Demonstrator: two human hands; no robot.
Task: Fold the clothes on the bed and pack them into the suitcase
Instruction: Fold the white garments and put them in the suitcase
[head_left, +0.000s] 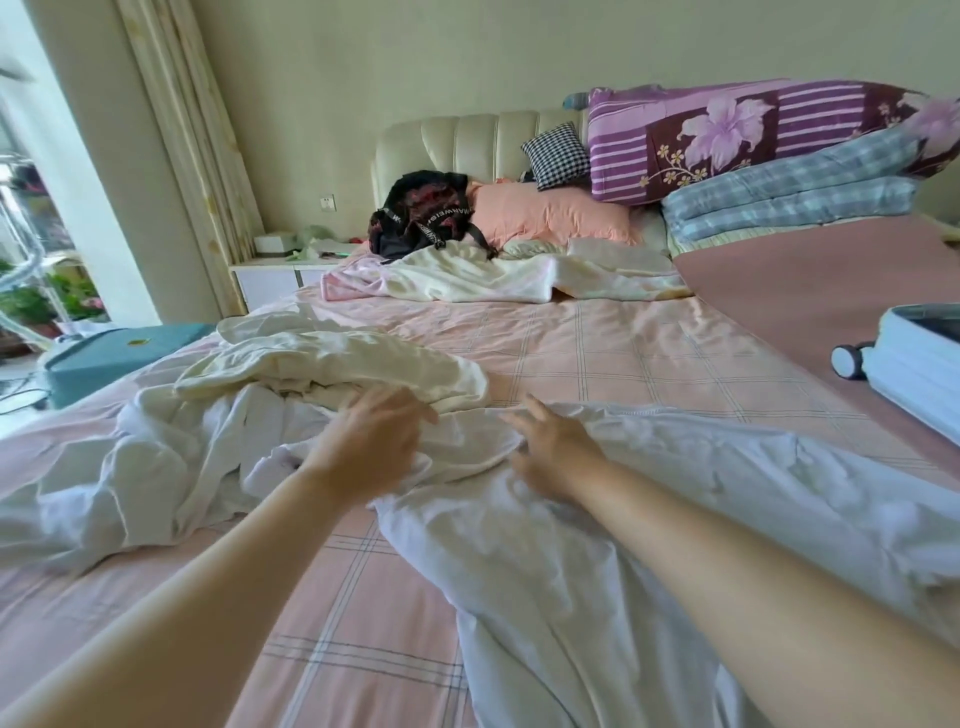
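Where rumpled white clothes (182, 457) lie on the bed (623, 353), the left hand (374, 436) reaches over them, fingers loosely extended; the right hand (550, 452), fingers spread, rests on a white garment (675, 519).

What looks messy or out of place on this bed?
White and cream clothes lie crumpled and unfolded mid-bed. A black backpack slumps against the peach pillow, an odd spot for a bag.

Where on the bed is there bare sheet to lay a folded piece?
Bare plaid sheet lies between the cream pile, the far blanket and the suitcase. A smaller patch lies between the forearms. Crowded with white garments around the left hand and right hand.
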